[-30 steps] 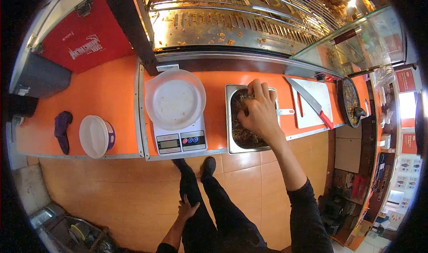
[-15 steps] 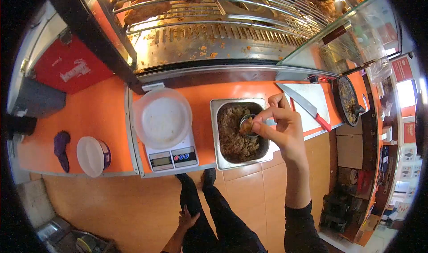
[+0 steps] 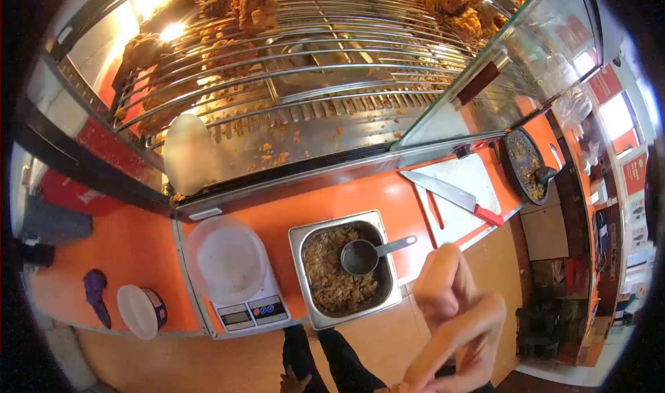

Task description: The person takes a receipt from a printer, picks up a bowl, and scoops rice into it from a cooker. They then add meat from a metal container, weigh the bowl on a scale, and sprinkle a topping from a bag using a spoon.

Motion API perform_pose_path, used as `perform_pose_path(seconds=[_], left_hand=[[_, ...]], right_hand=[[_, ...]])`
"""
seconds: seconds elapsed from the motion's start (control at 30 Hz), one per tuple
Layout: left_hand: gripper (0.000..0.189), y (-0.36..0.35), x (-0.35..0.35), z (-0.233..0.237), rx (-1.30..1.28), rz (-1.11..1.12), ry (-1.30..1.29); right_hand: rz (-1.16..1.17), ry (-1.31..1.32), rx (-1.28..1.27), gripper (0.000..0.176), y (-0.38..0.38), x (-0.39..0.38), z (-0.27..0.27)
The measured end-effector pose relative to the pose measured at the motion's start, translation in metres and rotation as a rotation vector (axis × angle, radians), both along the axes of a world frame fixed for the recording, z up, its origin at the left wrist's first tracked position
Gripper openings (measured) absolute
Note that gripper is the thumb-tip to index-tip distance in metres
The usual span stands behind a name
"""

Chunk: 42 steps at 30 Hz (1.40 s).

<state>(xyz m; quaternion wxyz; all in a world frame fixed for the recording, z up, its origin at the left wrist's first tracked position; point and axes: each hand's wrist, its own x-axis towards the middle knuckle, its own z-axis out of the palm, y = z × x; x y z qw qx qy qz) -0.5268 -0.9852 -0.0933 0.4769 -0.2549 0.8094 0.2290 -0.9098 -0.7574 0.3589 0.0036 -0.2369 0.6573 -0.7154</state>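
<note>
A: Any readable text?
B: None, not one legible word or number. Just smudges.
A: Scale (image 3: 253,315)?
B: Display (image 3: 236,317) digits can't be made out. Red and blue buttons (image 3: 264,310), marks on them too tiny.
A: White tub (image 3: 135,311)?
B: Dark printed label (image 3: 158,308) on its side, turned away, illegible.
A: Red panel, far left (image 3: 77,191)?
B: Pale lettering, blurred.
A: Right edge?
B: Upper red sign (image 3: 604,83) and lower red sign (image 3: 633,178), white print, too small. White sheets (image 3: 627,214) below, small dark marks, illegible.
</note>
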Motion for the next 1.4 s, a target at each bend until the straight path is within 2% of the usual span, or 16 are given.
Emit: perform_pose_path(seconds=[0.17,0.3,0.37,0.43,0.5,0.53,0.57,0.7,0.83,0.9,0.97,1.07,1.13,1.2,1.33,1.4], left_hand=[[0.115,-0.008,-0.005,-0.007,0.068,0.002,-0.158],[0.100,-0.007,-0.028,0.015,0.070,0.011,-0.151],[0.117,-0.013,-0.039,0.017,0.099,0.018,-0.424],[0.116,-0.011,-0.049,0.031,0.119,0.069,-0.423],[0.115,-0.010,-0.050,0.042,0.136,0.116,-0.427],[0.115,-0.010,-0.044,0.041,0.136,0.122,-0.392],[0.114,-0.012,-0.039,0.037,0.137,0.118,-0.350],[0.113,-0.012,-0.015,0.022,0.156,0.135,-0.278],[0.110,-0.012,-0.010,0.011,0.168,0.146,-0.184],[0.110,-0.015,-0.008,0.012,0.192,0.193,-0.174],[0.083,-0.019,0.000,0.020,0.211,0.338,-0.045],[0.047,-0.048,0.071,-0.074,0.596,0.732,0.508],[0.025,-0.046,-0.002,0.023,0.519,1.030,0.886],[0.025,-0.058,-0.055,0.089,0.139,1.184,1.051],[0.044,-0.104,-0.130,0.168,0.067,1.458,1.351],[0.052,-0.130,-0.180,0.213,-0.050,1.599,1.341]], right_hand=[[-0.159,-0.153,-0.142,0.039,-0.002,0.013,-0.009],[-0.016,-0.212,-0.269,0.044,0.015,-0.001,-0.019],[0.030,-0.239,-0.306,0.045,0.022,-0.008,-0.029],[-0.087,-0.173,-0.176,0.036,0.025,-0.016,-0.047],[-0.136,-0.094,0.348,0.026,0.022,-0.026,-0.057],[-0.188,0.048,0.786,0.010,0.009,-0.024,-0.085],[-0.227,0.131,0.933,0.012,0.007,-0.020,-0.098],[-0.452,0.239,0.864,0.015,0.004,-0.011,-0.093],[-0.224,0.282,1.210,0.020,0.006,-0.010,-0.102],[-0.236,0.246,1.155,0.023,0.007,-0.004,-0.096],[-0.582,0.191,1.152,0.023,0.013,0.002,-0.093],[-0.675,0.026,1.019,0.029,0.044,-0.002,-0.123],[-0.631,-0.114,0.806,0.032,0.058,-0.004,-0.145],[-0.592,-0.277,0.638,0.029,0.064,-0.003,-0.158],[-0.638,-0.326,0.397,0.016,0.050,-0.009,-0.166],[-0.661,-0.346,0.258,0.013,0.049,-0.014,-0.172]])
